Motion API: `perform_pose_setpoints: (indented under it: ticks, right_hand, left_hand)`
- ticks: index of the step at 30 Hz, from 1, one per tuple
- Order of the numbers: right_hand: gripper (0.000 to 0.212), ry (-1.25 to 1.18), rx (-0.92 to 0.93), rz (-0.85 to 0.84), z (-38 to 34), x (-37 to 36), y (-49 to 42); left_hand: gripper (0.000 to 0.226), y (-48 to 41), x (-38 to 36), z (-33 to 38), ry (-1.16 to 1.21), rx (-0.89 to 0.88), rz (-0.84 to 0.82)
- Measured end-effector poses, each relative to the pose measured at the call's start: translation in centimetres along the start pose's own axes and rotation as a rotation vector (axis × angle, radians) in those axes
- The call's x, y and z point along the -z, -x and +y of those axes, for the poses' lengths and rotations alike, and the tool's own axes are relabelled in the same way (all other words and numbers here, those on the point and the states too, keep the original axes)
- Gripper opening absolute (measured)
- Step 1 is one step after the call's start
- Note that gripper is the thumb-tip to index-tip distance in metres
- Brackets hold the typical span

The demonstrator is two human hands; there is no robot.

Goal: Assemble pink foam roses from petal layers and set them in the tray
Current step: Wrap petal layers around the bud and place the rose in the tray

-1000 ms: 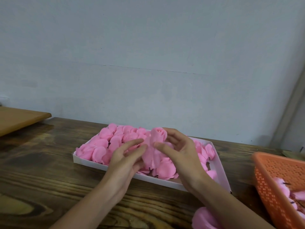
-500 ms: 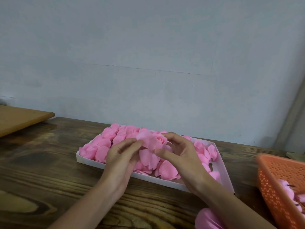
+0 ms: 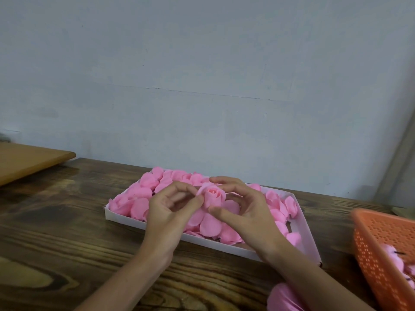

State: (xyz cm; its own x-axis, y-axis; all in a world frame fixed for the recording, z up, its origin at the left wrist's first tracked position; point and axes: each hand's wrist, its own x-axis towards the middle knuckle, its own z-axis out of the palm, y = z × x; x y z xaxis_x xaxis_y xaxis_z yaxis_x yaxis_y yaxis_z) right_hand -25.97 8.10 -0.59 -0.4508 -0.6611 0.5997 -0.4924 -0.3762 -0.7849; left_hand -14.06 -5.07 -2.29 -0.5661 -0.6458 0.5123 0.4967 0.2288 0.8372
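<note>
If my left hand (image 3: 173,207) pinches the outer petal too hard, it could tear or slip off the rose (image 3: 211,195). My right hand (image 3: 244,209) curls round its other side, fingertips pinching. At centre frame, over the tray (image 3: 301,232), the bud looks tight, pale pink, petals hanging loose below.

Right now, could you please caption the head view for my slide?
Left hand and right hand hold a pink rose over a white tray of petals.
</note>
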Motion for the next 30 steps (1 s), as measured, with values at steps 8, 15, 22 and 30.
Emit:
perform_pose_setpoints:
  ticks: [8,15,22,30]
  right_hand:
    - [0.043,-0.081,-0.052,-0.004,-0.3,-0.2,0.2]
    - [0.025,-0.161,-0.102,0.106,-0.4,0.1,0.1]
    - [0.021,-0.213,-0.134,0.103,-0.6,0.3,0.0]
    - [0.029,-0.073,-0.085,-0.06,-0.5,-0.3,0.3]
  left_hand:
    - [0.021,0.1,-0.2,0.8,-0.015,-0.082,-0.024]
    - [0.026,-0.4,0.6,-0.1,-0.117,0.075,-0.061]
    - [0.034,-0.6,0.9,-1.3,0.117,0.296,0.042]
    - [0.022,-0.2,0.4,-0.4,0.065,0.183,0.072]
